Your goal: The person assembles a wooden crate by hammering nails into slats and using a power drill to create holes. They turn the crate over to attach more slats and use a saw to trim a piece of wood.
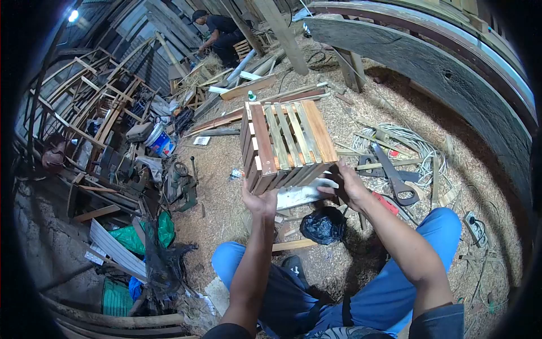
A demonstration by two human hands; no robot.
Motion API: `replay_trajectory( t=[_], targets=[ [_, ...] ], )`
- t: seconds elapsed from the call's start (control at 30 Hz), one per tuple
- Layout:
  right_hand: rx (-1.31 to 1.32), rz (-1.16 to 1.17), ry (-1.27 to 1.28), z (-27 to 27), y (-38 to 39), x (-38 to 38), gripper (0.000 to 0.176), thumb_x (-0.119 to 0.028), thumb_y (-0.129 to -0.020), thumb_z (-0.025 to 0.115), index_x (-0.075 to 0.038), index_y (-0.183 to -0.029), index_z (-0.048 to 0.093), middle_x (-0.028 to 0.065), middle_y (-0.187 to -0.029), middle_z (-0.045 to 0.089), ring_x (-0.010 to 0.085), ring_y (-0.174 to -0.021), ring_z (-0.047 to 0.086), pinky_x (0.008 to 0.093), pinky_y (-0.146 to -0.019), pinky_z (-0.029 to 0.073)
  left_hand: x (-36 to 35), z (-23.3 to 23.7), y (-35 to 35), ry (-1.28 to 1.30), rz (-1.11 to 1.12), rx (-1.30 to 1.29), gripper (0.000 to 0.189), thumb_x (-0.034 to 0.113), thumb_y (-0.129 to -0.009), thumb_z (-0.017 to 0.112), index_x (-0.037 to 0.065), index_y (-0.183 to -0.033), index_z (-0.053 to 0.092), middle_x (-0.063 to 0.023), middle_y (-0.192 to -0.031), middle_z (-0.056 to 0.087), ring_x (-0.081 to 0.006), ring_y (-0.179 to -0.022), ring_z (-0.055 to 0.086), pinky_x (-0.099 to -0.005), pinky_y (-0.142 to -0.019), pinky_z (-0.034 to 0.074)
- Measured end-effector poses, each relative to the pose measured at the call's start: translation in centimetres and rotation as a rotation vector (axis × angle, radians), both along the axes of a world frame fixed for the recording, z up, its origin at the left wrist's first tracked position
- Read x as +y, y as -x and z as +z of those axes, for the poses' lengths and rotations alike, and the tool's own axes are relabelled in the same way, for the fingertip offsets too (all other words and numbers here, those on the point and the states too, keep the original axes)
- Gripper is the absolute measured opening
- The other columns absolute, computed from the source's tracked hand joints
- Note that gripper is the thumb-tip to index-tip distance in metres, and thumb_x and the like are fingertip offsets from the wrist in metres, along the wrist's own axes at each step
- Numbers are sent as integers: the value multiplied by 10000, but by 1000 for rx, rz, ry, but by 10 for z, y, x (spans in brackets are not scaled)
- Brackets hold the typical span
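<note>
A slatted wooden crate (pixel 320 133) is held up in front of me, tilted, with its slats in mixed pale and reddish-brown wood. My left hand (pixel 259 200) supports its lower left corner, the fingers mostly hidden beneath and behind it. At the lower right corner, my right hand (pixel 353 189) holds the crate, thumb near the edge and some fingers reaching underneath. Below the crate lie a whitish board (pixel 299 196) and a black plastic bag (pixel 323 225), between my knees.
Handsaws (pixel 395 178) and a coil of cable (pixel 420 150) lie on the shavings at right. A power socket (pixel 475 226) sits farther right. A metal vise (pixel 182 183), a paint bucket (pixel 161 140) and stacked wood frames stand left. Another person (pixel 223 34) crouches at the back.
</note>
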State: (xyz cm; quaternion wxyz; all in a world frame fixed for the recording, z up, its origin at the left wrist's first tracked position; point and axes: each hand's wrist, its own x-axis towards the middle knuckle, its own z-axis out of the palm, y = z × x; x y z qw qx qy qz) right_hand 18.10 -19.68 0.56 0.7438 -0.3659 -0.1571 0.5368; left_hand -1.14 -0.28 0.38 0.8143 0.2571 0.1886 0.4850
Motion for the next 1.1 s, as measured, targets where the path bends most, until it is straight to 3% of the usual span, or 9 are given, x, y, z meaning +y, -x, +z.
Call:
replay_trajectory(
  t=[0.13,0.17,0.3,0.37,0.57,0.63,0.9,0.97,1.1],
  targets=[
    [-141,-52,2,-1,0,7,436,-385,-1095,576,-11,-1314,630,89,-1313,638,176,-1131,641,315,-904,611,-20,14,-9,62,49,55,606,477,-1065,375,76,-1502,503,-219,-1476,543,-461,-1372,510,-755,-1137,371],
    [-116,-94,-13,-1,0,7,383,-339,-1071,636,-10,-1266,650,67,-1212,657,152,-1045,650,305,-877,609,-20,13,-9,63,49,55,606,477,-1065,375,76,-1502,503,-219,-1476,543,-461,-1372,510,-755,-1137,371],
    [-95,-78,-39,-2,-4,11,378,-340,-1071,638,-9,-1254,647,58,-1136,661,136,-1022,645,292,-848,610,-13,-3,-5,82,-29,16,584,458,-1078,360,73,-1491,511,-223,-1472,543,-485,-1352,524,-768,-1101,399],
    [-113,-109,-16,1,-1,11,353,-338,-1088,602,-12,-1222,621,90,-1212,652,163,-1103,661,334,-955,610,-7,-10,-5,102,-36,7,576,452,-1081,356,74,-1487,514,-222,-1471,545,-492,-1344,530,-777,-1088,404],
    [-103,-110,-4,-13,-6,15,417,-389,-1086,597,-8,-1256,615,93,-1202,669,174,-1072,671,324,-879,600,-9,-10,-3,66,-47,9,562,444,-1088,350,88,-1491,512,-223,-1477,545,-495,-1339,534,-793,-1079,391],
    [-86,-125,7,-6,-4,16,414,-380,-1090,591,-4,-1263,614,93,-1196,673,173,-1059,673,324,-869,597,-10,-7,-3,56,-58,24,571,422,-1085,367,72,-1522,480,-207,-1495,539,-452,-1363,523,-717,-1128,405],
    [-154,-47,20,-11,-17,22,390,-352,-1113,549,-9,-1286,615,89,-1219,665,162,-1072,645,325,-878,596,-2,-11,1,22,-22,31,573,417,-1084,386,62,-1525,474,-198,-1510,535,-447,-1383,509,-713,-1145,370],
    [-144,-171,167,-3,-8,22,400,-320,-1092,607,41,-1263,625,67,-958,681,141,-800,653,271,-707,548,-3,-7,0,30,10,47,582,415,-1090,362,44,-1526,466,-219,-1507,530,-464,-1384,503,-717,-1154,357],
    [-196,-204,177,-13,-13,23,406,-302,-1085,622,51,-1285,613,76,-1004,687,126,-818,652,269,-713,554,-10,5,-1,36,29,59,553,394,-1086,383,51,-1506,490,-204,-1511,531,-444,-1394,501,-690,-1168,355]
  ],
)
